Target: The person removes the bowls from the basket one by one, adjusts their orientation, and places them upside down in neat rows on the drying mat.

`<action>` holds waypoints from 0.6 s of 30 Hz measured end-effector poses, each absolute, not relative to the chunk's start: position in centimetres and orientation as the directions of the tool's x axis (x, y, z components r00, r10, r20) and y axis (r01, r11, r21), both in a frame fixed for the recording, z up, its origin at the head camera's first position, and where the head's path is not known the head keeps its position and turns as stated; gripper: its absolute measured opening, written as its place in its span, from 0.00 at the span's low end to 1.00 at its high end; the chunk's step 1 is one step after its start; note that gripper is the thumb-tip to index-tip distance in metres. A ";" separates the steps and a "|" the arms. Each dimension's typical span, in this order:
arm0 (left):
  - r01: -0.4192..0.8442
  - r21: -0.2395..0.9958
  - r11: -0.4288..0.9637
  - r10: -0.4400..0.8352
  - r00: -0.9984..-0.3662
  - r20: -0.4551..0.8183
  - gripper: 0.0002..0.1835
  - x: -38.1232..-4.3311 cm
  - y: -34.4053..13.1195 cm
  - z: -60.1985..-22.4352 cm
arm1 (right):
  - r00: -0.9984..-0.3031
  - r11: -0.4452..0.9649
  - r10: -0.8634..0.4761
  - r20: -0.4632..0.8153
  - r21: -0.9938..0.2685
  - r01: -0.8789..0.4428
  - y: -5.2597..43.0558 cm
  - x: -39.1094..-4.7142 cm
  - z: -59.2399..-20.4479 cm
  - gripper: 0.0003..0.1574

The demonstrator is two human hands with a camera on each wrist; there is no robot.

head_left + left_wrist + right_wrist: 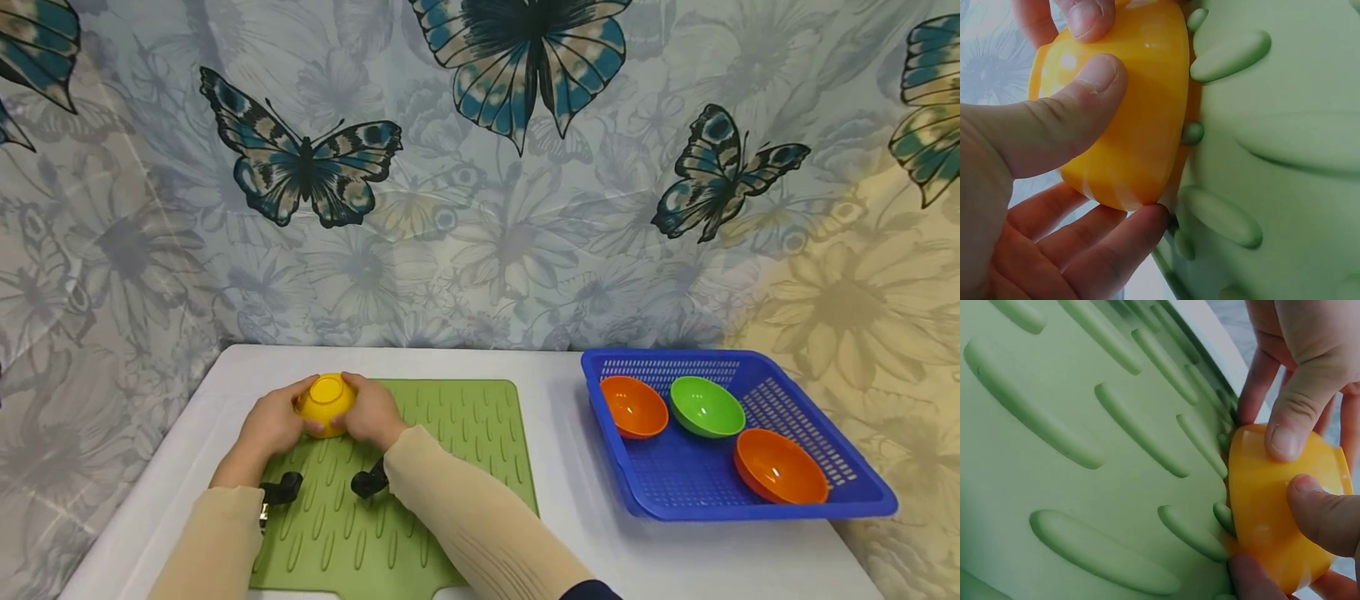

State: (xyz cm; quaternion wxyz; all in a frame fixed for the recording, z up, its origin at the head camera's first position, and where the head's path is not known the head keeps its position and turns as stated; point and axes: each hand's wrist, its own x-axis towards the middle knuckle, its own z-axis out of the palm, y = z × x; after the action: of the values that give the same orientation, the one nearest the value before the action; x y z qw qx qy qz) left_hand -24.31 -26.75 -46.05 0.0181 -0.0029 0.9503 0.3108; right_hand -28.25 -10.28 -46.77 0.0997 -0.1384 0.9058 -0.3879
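Note:
A yellow bowl (327,405) is upside down on the green ridged mat (450,433), near its far left corner, with its foot ring facing up. My left hand (274,419) holds it from the left; in the left wrist view the thumb presses on the bowl's side (1141,106) and the other fingers curl round toward the rim. From the right, my right hand (372,410) grips the same bowl, thumb on the near side. The right wrist view shows the bowl's rim (1235,487) down against the mat's ridges, between both hands.
On the right of the white table (558,467) stands a blue perforated basket (675,500). It holds an orange bowl (634,408) at the left, a green bowl (707,408) behind, and a larger orange bowl (780,468) in front. A butterfly-print cloth (487,250) hangs behind.

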 end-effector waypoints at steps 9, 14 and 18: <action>-0.036 0.587 0.808 0.003 -0.998 -0.065 0.46 -24.6 -27.0 -46.1 | -0.949 0.681 -0.307 -0.077 -0.714 -0.162 -10.4 -28.1 -46.7 0.44; -0.036 0.597 0.801 0.008 -0.997 -0.072 0.47 -24.7 -27.2 -46.3 | -0.954 0.683 -0.290 -0.076 -0.715 -0.151 -10.6 -28.1 -46.9 0.44; -0.032 0.605 0.795 0.013 -0.997 -0.071 0.47 -24.7 -27.2 -46.3 | -0.955 0.687 -0.288 -0.074 -0.711 -0.152 -10.7 -28.1 -47.0 0.43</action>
State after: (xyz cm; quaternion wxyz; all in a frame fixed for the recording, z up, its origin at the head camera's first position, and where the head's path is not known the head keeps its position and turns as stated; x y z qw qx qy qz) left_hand -24.71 -27.20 -46.31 0.0356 -0.0049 0.9468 0.3198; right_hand -28.11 -10.70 -47.01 0.0902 -0.1201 0.9140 -0.3769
